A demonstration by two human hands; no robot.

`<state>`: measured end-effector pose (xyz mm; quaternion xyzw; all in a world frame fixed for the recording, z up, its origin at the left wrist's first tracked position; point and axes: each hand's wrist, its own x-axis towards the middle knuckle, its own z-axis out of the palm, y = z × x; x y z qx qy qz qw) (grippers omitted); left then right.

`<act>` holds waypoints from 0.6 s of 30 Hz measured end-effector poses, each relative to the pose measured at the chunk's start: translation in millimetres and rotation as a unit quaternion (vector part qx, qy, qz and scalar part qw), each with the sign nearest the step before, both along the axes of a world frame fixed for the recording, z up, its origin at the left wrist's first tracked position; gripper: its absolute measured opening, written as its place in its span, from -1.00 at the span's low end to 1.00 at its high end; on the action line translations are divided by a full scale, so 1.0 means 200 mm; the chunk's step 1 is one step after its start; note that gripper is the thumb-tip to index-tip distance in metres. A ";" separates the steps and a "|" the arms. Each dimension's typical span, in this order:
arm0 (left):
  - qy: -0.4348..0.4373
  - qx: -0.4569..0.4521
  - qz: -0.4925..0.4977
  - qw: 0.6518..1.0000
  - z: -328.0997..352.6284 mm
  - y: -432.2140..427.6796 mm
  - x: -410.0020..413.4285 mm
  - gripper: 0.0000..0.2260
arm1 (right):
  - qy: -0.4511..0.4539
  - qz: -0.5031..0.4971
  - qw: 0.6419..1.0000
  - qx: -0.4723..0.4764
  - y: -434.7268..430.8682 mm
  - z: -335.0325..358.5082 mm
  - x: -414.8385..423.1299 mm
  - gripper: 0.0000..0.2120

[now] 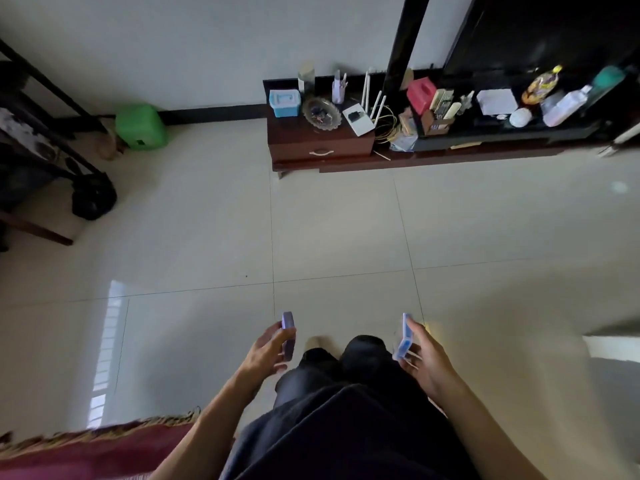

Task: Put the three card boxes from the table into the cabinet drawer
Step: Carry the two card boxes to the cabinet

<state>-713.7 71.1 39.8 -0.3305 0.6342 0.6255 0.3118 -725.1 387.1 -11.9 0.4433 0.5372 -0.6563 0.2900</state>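
While the person stands on a glossy floor [339,230] of pale square tiles, each hand holds a card box above it, in front of the dark trousers [346,410]. The left hand [266,351] grips a purple box [288,336], flat and rectangular with rounded corners, turned on its edge, with thumb and curled fingers around it. The right hand [427,358] holds a blue box [403,341] of the same flat shape, also on edge, pinched between the thumb and the curled fingers. Something pale shows under its lower end, but I cannot tell whether this is a third box. The two boxes are well apart from each other and far from the cabinet [294,140], a low piece of dark red-brown wood against the white wall [173,46]. Its drawer [346,148] is closed, with a curved pale handle [321,153] in the middle of the front. On the cabinet top, a light blue plastic case [284,102] with a lid stands at the back left corner, and its content is hidden. A scalloped glass dish [321,111] just beside it holds small dark things too blurred to name. A white router [360,117] with upright antennas lies at the right edge. A fringed dark red rug [97,448] covers the floor near the left arm.
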 end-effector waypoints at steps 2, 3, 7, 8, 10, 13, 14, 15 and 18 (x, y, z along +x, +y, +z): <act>-0.008 0.000 -0.004 1.000 -0.01 0.01 -0.16 -0.80 | -0.004 -0.007 1.000 0.000 0.00 -0.01 -0.10 -0.45; -0.015 0.001 -0.003 1.000 -0.01 0.02 -0.24 -0.77 | -0.005 -0.011 1.000 -0.003 0.01 -0.01 -0.16 -0.49; -0.042 -0.003 -0.022 0.999 -0.02 0.09 -0.54 -0.78 | -0.008 -0.015 1.000 -0.019 0.06 -0.05 -0.40 -0.50; -0.045 -0.004 -0.026 0.999 -0.02 0.11 -0.61 -0.78 | -0.008 -0.012 1.000 -0.024 0.09 -0.07 -0.47 -0.50; -0.056 -0.009 -0.031 0.998 -0.01 0.16 -0.74 -0.80 | -0.014 -0.009 0.999 -0.027 0.16 -0.10 -0.61 -0.53; -0.072 -0.021 -0.042 0.996 0.01 0.25 -0.95 -0.77 | -0.015 -0.014 0.999 -0.025 0.27 -0.12 -0.86 -0.50; -0.073 -0.024 -0.045 0.996 0.03 0.28 -1.02 -0.78 | -0.017 -0.021 0.999 -0.027 0.30 -0.12 -0.95 -0.45; -0.069 -0.024 -0.046 0.996 0.05 0.30 -1.10 -0.82 | -0.019 -0.028 0.999 -0.030 0.33 -0.11 -1.04 -0.41; -0.031 -0.021 -0.038 0.999 0.11 0.34 -1.32 -0.87 | -0.021 -0.026 0.999 -0.039 0.36 -0.08 -1.31 -0.40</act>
